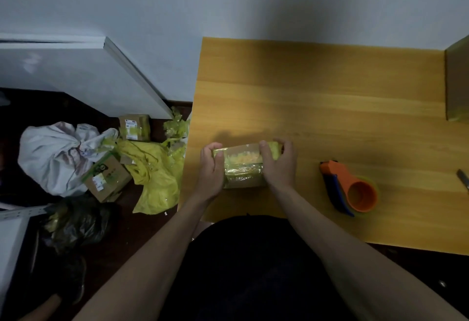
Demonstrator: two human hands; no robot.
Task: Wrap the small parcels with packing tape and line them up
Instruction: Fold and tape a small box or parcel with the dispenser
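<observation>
Smooth wooden table [330, 107] | both hands' grip | glossy tape-wrapped boxy parcel [242, 168]

Small parcel [243, 166]: brown box, glossy yellowish tape partly wrapped, on table's near-left area. Orange tape dispenser [351, 188] well right.

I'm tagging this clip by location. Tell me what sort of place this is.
Probably a makeshift home packing spot, not a warehouse: a wooden table against a plain wall, a tape dispenser on it, and cardboard boxes and bags heaped on the floor.
</observation>
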